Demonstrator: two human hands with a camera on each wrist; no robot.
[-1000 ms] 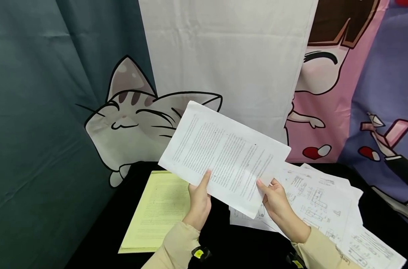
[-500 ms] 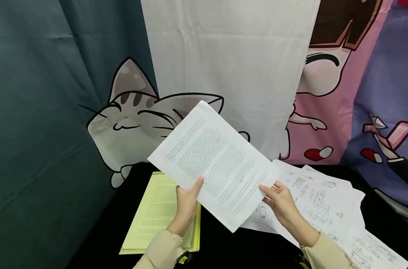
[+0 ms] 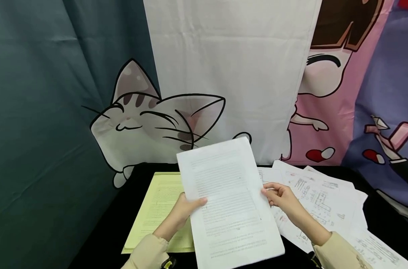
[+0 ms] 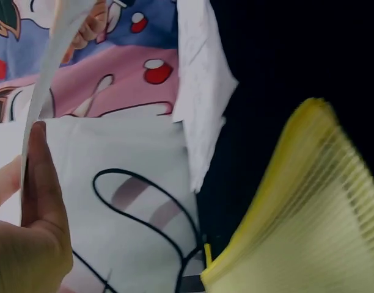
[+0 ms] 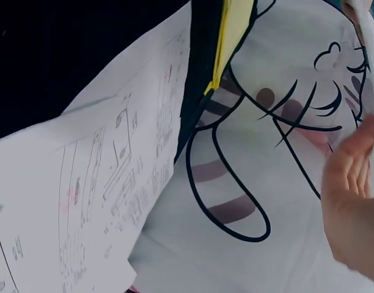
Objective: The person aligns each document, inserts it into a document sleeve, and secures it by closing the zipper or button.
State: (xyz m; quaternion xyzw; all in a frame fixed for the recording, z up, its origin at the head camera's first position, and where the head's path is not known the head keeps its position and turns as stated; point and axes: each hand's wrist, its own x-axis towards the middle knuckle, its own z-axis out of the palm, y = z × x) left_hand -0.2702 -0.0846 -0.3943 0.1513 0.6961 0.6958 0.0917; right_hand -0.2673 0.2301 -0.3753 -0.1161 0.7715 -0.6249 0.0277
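Note:
A white printed sheet of paper (image 3: 229,209) is held up in front of me, its long side nearly upright; whether it is one sheet or more I cannot tell. My left hand (image 3: 182,211) pinches its left edge, thumb on the printed face and fingers behind, as the left wrist view shows (image 4: 37,226). At the right edge my right hand (image 3: 283,196) pinches the paper between thumb and fingers. Behind the left hand lies a yellow mesh zip document bag (image 3: 163,194) with printed text showing through, partly hidden by the held sheet.
To the right, loose white sheets with technical drawings (image 3: 320,201) lie fanned and overlapping on the black table cover (image 3: 106,224). A curtain (image 3: 237,67) with a cartoon cat and figures hangs close behind the table.
The held sheet has turned from slanted to nearly upright and come lower. My left hand has moved left and down, while the right hand has shifted slightly along the paper's edge.

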